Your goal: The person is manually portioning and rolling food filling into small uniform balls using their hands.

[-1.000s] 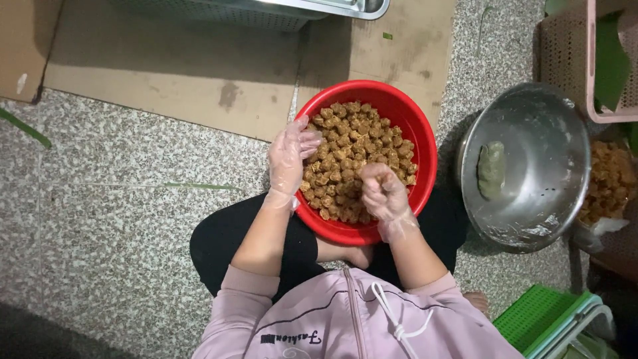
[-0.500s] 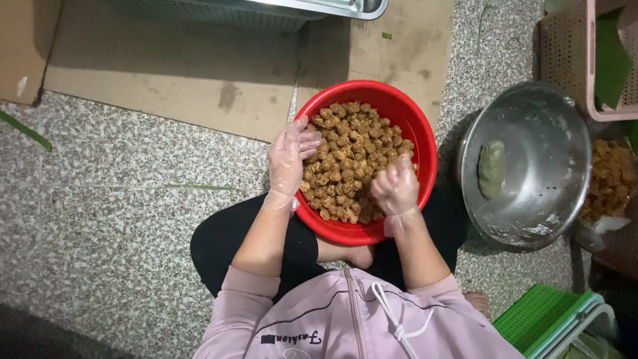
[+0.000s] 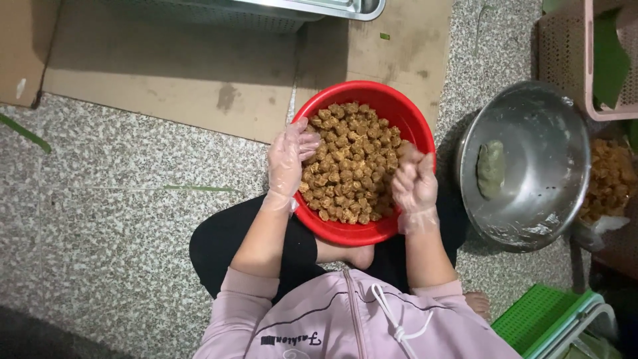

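While left hand (image 3: 287,163) stays, right hand (image 3: 413,181) lifted

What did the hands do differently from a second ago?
The right hand slid from the middle of the brown pieces toward the right rim of the red bowl, fingers curled. The left hand stayed on the bowl's left edge. The metal bowl and cardboard did not move.
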